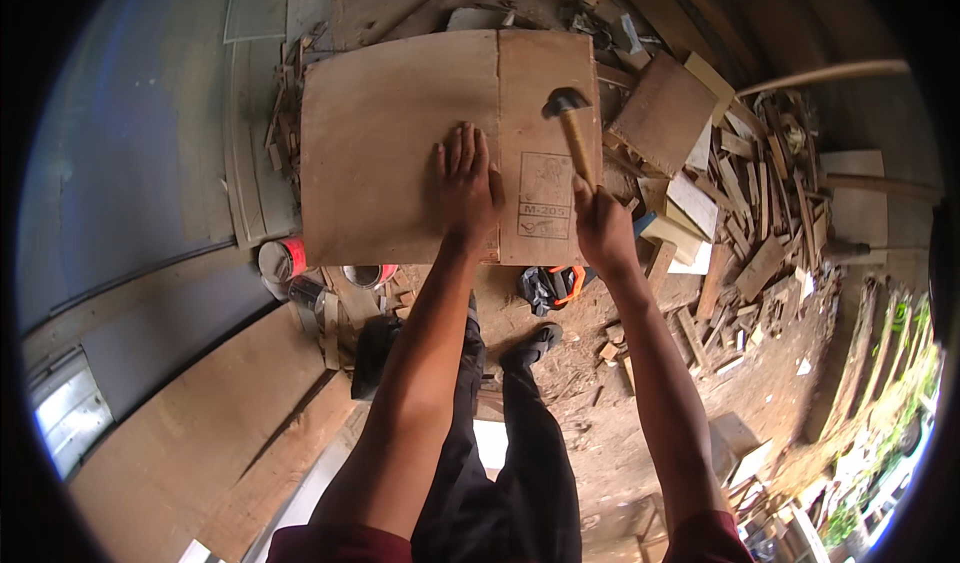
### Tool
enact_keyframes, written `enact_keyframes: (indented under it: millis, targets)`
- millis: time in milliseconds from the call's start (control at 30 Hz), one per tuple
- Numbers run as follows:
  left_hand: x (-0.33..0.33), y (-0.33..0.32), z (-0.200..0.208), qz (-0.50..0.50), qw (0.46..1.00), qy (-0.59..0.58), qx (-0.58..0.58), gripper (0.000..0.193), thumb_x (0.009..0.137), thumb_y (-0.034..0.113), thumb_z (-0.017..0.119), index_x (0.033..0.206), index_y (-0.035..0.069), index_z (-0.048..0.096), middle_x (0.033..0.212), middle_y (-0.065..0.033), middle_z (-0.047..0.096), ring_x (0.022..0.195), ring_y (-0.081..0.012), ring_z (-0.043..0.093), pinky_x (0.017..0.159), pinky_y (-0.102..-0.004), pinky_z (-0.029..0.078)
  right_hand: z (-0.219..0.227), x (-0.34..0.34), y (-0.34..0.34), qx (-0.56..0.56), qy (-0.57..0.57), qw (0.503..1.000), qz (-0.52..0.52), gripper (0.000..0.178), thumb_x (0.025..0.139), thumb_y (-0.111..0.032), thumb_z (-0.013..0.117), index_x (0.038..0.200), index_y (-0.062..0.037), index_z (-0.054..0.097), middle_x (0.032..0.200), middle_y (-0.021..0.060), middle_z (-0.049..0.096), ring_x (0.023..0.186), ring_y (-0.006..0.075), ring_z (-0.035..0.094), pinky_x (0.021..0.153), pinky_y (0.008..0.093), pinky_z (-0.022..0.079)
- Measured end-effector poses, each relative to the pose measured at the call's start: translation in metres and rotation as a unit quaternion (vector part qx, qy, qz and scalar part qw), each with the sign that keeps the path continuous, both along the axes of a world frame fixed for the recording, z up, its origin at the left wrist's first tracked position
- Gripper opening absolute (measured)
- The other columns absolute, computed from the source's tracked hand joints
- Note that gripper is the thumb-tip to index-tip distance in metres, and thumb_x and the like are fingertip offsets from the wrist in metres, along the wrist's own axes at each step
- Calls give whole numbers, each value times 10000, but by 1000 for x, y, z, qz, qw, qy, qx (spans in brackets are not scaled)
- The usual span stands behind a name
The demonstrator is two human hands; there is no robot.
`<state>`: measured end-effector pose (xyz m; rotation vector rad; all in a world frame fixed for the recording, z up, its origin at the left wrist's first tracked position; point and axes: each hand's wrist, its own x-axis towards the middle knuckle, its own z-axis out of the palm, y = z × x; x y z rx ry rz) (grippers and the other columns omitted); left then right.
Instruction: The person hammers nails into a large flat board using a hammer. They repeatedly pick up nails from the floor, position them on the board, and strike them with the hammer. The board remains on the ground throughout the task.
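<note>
Offcuts and dirt surround a plywood board, which looks stiff, light and dry. The left hand presses flat, fingers spread, at the board's near middle. Just right of it, the right hand is clenched around the hammer handle's end, the heavy head raised over the board.

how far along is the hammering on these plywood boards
Done: two plywood sheets lie side by side, edges meeting at a seam. In hand: the left hand presses flat beside the seam, while the right hand holds a hammer raised over the narrower sheet. Left: no nail is visible, so how much fastening remains can't be told.
</note>
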<state>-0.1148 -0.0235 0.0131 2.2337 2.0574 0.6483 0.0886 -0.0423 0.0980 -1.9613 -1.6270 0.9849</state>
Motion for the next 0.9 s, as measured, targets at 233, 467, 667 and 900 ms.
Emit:
enact_keyframes:
  millis: [233,467,667,900]
  targets:
    - [3,-22,1,-17,1000,16,15,502,983,201,475,1416,-52,449,1522,-198,427,1437,-333,371,1197,-537,232,16,55,-130,-128,411,827,-361,441,1024,-520,512,791,-153,438,567,-87,323,434,22,306,377,226,220]
    - [106,-182,16,-111,960,-244,-78,466,938,62,537,1394,-27,505,1491,-220,457,1394,-394,421,1160,-547,295,-129,101,-364,-290,318,717,-549,526,963,-558,596,682,-186,354,515,-50,336,389,88,338,368,275,273]
    - [111,-128,33,-188,969,-162,-9,398,941,121,574,1325,15,589,1296,-188,594,1201,-363,556,1053,-487,402,-165,172,-551,-350,320,604,-640,485,975,-521,587,696,-189,370,481,-30,320,351,127,334,336,305,297]
    - [154,-21,24,-45,981,34,-185,920,879,353,655,1548,-40,160,1602,-315,135,1501,-442,140,1152,-670,185,-185,249,-634,-432,93,742,-504,602,980,-541,557,600,-83,464,473,18,429,363,170,480,343,329,390]
